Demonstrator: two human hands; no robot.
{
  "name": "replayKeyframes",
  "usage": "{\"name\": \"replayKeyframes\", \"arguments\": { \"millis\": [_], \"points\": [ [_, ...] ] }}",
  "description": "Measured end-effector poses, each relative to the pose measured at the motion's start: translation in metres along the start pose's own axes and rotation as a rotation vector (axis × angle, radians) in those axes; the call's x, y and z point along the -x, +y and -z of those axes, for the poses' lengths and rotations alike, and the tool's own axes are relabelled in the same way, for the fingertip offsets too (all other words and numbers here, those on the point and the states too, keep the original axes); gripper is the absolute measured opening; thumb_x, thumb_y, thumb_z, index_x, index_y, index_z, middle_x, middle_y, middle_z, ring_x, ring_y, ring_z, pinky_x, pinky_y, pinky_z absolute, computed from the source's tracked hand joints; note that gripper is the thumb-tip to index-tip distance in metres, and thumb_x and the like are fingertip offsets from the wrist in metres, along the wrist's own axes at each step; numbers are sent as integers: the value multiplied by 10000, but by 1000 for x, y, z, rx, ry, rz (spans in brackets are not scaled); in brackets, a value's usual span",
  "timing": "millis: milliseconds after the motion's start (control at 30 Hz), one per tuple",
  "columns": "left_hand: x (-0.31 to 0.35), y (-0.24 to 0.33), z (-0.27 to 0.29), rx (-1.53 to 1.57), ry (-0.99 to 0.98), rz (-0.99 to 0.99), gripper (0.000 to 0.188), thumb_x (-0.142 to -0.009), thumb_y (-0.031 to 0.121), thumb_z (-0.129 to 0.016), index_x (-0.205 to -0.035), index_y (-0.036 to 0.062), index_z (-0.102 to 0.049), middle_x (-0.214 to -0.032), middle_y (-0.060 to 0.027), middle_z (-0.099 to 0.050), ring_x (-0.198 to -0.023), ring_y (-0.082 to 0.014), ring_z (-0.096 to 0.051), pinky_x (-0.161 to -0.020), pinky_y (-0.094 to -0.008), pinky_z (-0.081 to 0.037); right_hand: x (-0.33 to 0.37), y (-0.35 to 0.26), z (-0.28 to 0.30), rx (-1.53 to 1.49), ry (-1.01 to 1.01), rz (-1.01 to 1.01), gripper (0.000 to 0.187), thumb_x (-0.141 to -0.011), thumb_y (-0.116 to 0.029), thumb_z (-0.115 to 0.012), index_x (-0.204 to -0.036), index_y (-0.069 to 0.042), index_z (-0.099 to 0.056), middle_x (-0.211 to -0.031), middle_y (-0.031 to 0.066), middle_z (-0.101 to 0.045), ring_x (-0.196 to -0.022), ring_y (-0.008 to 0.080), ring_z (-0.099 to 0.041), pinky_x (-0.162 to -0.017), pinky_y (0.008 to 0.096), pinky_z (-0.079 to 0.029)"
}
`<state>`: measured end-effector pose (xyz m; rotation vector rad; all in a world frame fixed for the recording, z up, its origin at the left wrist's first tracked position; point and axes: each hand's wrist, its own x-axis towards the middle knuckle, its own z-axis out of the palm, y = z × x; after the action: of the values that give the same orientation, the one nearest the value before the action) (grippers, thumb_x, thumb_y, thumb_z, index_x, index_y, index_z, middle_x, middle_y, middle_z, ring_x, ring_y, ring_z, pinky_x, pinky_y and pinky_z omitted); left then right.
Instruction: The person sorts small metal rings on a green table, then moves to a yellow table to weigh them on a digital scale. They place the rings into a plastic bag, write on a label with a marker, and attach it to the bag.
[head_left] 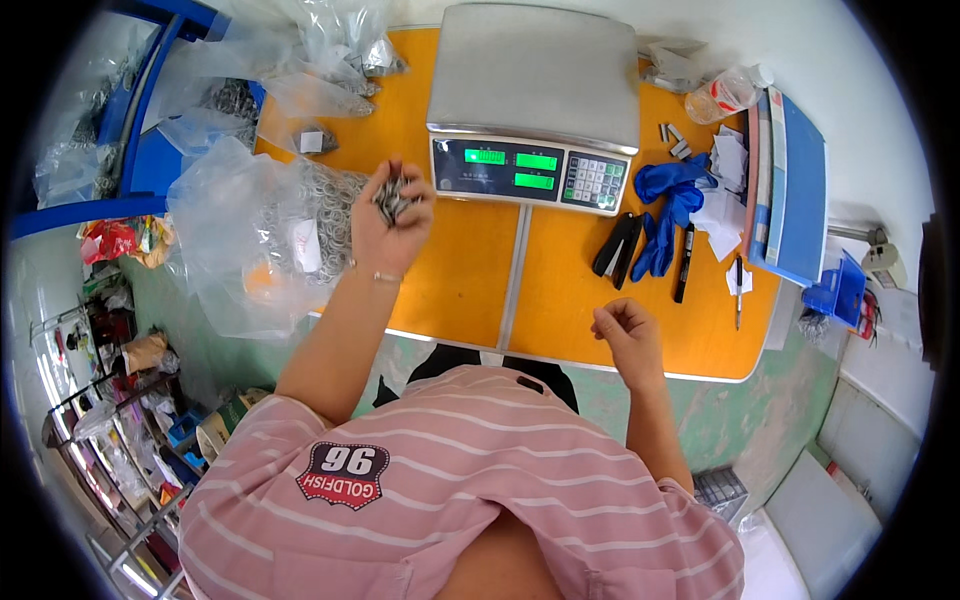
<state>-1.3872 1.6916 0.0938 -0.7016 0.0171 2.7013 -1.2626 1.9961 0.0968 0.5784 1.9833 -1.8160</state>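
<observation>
My left hand point(392, 222) is closed around a handful of small grey metal pieces point(395, 200), held above the table's left half. Their exact shape is blurred. Right beside it lies a large clear plastic bag point(230, 240) full of silvery metal rings point(325, 220). My right hand point(631, 340) hovers over the table's front edge, fingers curled in against the thumb, with nothing seen in them. Beyond both hands stands a weighing scale point(535, 75) with a bare steel platform, lit green displays and a keypad.
On the orange table point(450, 270), right of the scale, are a black stapler point(617, 248), blue gloves point(665, 215), a marker point(684, 262), a pen point(739, 290), papers, upright folders point(795, 190) and a plastic bottle point(725, 95). More bags of parts point(335, 85) sit back left, beside a blue rack.
</observation>
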Motion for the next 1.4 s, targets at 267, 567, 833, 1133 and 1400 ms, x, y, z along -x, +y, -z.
{"name": "replayKeyframes", "arguments": {
  "millis": [267, 567, 833, 1133, 1400],
  "points": [
    [-113, 11, -75, -295, -22, -53, 147, -904, 199, -477, -904, 69, -546, -788, -60, -528, -621, -146, -460, -403, -197, -298, -14, -5, 48, -51, 92, -34, 126, -842, -119, -591, -802, -10, -544, -693, 36, -565, -643, 97, -542, -606, 225, -439],
    [-203, -21, -86, -1794, 284, -902, 124, -777, 196, -626, -815, 78, -635, -748, -69, -575, -596, -221, -524, -516, -335, -424, -6, 12, 63, -103, 160, -84, 135, -842, -128, -593, -798, -10, -545, -683, 42, -569, -639, 101, -540, -605, 227, -434],
    [-245, -40, -46, -2393, -430, -1392, 130, -778, 169, -599, -805, 49, -640, -813, -102, -608, -803, -298, -562, -759, -361, -438, -12, 19, 64, -139, 190, -76, 113, -829, -82, -598, -798, 18, -557, -688, 54, -579, -631, 100, -546, -586, 222, -443],
    [-226, -24, -57, -1872, -167, -1207, 205, -868, 223, -514, -843, 56, -630, -857, -94, -628, -817, -266, -578, -811, -364, -406, -96, -64, 22, 346, 95, 248, 79, -837, -76, -579, -826, 1, -563, -677, 60, -562, -620, 102, -521, -573, 218, -399],
    [-123, -32, -23, -1305, 193, -1214, 174, -883, 87, -505, -1014, -17, -554, -921, -73, -599, -856, -120, -559, -753, -227, -432, -247, -120, -56, 896, -56, 1323, 267, -721, 31, -552, -976, -38, -595, -1129, 89, -550, -1034, 290, -516, -838, 365, -429]
  ]
}}
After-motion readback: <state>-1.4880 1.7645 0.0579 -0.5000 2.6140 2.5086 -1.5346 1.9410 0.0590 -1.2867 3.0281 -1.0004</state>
